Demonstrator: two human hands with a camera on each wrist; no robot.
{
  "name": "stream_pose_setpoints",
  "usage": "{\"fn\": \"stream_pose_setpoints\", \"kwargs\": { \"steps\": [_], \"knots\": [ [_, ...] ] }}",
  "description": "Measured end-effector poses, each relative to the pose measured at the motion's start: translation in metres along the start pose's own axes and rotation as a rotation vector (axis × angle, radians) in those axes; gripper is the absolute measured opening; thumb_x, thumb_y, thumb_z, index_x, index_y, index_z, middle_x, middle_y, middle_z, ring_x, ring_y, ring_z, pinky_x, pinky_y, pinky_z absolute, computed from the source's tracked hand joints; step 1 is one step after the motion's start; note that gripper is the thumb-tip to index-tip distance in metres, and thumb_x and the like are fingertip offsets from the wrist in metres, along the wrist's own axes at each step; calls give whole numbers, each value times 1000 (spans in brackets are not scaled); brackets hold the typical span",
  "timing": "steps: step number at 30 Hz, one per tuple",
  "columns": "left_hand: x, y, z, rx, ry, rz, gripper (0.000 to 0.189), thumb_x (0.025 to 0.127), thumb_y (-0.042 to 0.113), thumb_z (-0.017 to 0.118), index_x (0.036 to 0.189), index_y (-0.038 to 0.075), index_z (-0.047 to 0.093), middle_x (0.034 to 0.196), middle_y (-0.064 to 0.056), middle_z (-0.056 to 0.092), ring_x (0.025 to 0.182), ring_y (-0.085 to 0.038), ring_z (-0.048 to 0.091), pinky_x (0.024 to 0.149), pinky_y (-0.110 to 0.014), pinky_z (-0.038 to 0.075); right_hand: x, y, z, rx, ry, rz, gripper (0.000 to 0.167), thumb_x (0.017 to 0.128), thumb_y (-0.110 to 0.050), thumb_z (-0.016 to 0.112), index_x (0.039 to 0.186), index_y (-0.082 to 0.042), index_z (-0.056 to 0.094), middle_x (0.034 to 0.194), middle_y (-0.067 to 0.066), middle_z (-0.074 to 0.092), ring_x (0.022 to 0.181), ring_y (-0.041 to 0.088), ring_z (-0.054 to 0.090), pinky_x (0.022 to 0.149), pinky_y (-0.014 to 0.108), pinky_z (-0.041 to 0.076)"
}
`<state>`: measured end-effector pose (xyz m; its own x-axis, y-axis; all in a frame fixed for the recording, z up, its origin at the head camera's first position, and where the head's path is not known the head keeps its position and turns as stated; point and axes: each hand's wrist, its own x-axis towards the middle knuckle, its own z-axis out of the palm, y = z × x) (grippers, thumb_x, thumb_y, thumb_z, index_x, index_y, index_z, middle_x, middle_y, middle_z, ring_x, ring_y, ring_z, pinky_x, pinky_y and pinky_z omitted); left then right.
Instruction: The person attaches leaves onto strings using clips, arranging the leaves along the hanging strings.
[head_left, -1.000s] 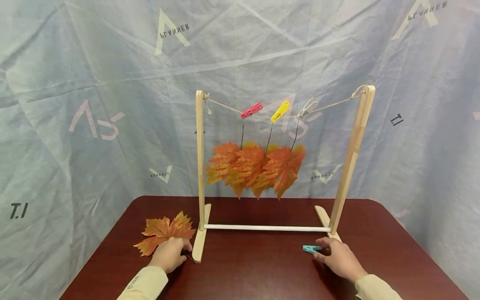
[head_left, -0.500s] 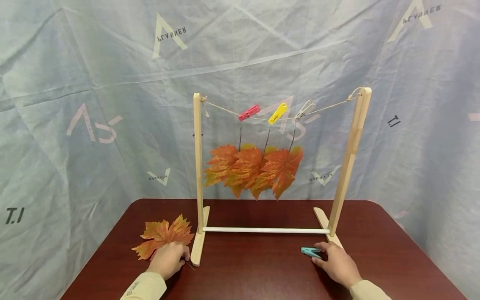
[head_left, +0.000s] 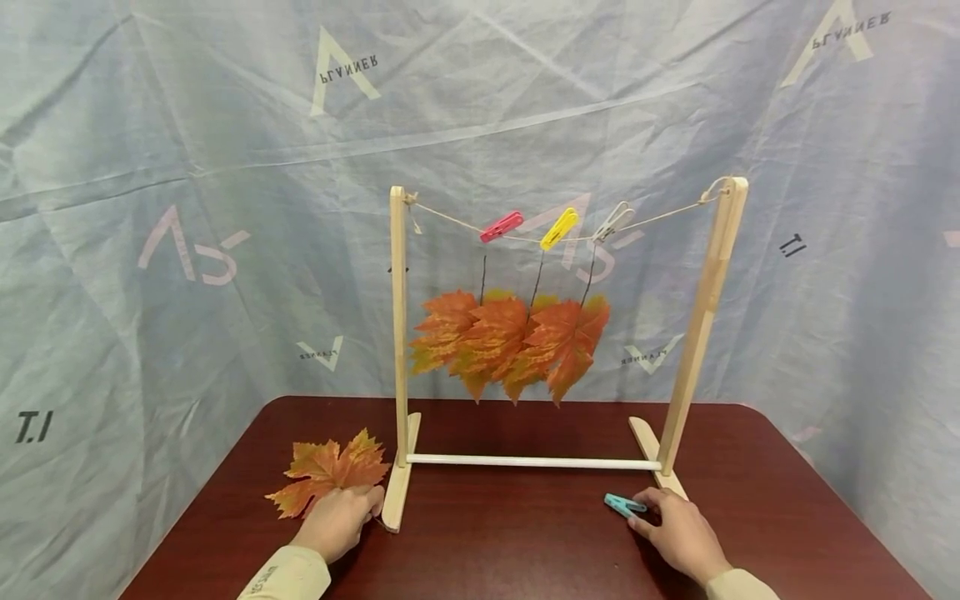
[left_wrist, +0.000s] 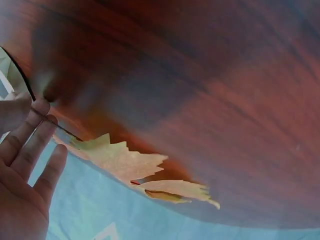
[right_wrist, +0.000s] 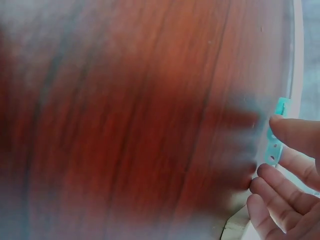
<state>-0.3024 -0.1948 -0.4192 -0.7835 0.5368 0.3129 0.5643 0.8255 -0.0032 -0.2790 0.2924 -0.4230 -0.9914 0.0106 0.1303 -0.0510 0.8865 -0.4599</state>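
In the head view, my left hand is at the stem end of an orange maple leaf on the table, left of the wooden stand. The left wrist view shows its thumb and fingers pinching the thin dark stem. My right hand pinches a turquoise clothespin between thumb and forefinger, low over the table by the stand's right foot. The other right fingers are loosely bent in the right wrist view. Whether the clothespin touches the table is hard to tell.
A wooden stand holds a sagging string. Red, yellow and white clothespins sit on it, above overlapping maple leaves with dark stems. A white rod joins the feet. Grey cloth hangs behind.
The turquoise clothespin has turned slightly in my right fingers, from nearly level to slanting. My left hand stays at the leaf's stem with little movement. The head view shifts a little.
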Motion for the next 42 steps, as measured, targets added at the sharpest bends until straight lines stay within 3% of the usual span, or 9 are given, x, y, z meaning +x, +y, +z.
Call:
{"fn": "stream_pose_setpoints", "kwargs": {
  "steps": [3,8,15,21,26,29,32,37,42],
  "knots": [
    [1,-1,0,67,20,51,37,79,-8,79,81,18,53,70,8,56,57,-11,53,51,-32,44,-2,-1,0,30,10,0,24,88,-21,81,107,-10,72,105,8,71,91,27,66,75,51,53],
    [3,-3,-2,148,14,138,37,74,-10,82,85,18,62,75,5,67,65,-14,64,61,-35,53,-4,-2,1,58,33,-9,24,88,-20,81,108,-11,72,103,5,72,90,24,67,76,50,53],
    [9,-4,-8,175,-4,189,26,78,1,83,79,19,65,68,5,63,58,-11,60,53,-30,49,-5,-2,3,104,55,-24,25,87,-18,81,109,-10,72,98,2,72,87,20,68,75,46,54],
    [19,1,-22,195,17,242,34,74,-3,83,71,21,59,61,9,57,53,-8,54,48,-28,44,-8,-6,-4,159,78,-50,23,91,-14,77,112,-7,70,98,3,72,86,19,69,74,41,54],
    [32,10,-39,190,-4,264,31,75,-5,82,73,21,64,65,9,62,55,-7,57,48,-26,45,-9,-12,-15,148,124,-100,27,95,-19,73,117,-4,69,100,2,71,87,18,66,74,40,53],
    [43,17,-53,138,-23,244,24,79,-1,82,77,19,69,70,6,67,59,-9,61,50,-26,49,-9,-18,-22,129,182,-141,30,94,-19,74,119,-4,68,96,0,70,86,17,65,72,36,50],
    [54,25,-69,22,-64,208,16,85,3,80,82,16,71,72,5,67,59,-9,60,52,-26,49,-8,-25,-29,133,228,-169,34,92,-17,77,121,-2,67,96,2,70,87,20,66,69,33,50],
    [72,44,-96,-195,-169,156,14,93,5,73,88,17,71,75,10,64,60,-3,55,57,-25,48,-7,-34,-46,150,253,-198,32,91,-14,77,120,-3,66,100,6,68,84,21,67,66,30,52],
    [89,66,-117,-342,-211,132,12,97,6,69,91,17,69,77,12,65,66,-1,57,64,-27,49,-6,-44,-70,165,273,-244,30,95,-16,74,122,-6,66,103,8,71,75,15,66,62,29,52]
  ]
}}
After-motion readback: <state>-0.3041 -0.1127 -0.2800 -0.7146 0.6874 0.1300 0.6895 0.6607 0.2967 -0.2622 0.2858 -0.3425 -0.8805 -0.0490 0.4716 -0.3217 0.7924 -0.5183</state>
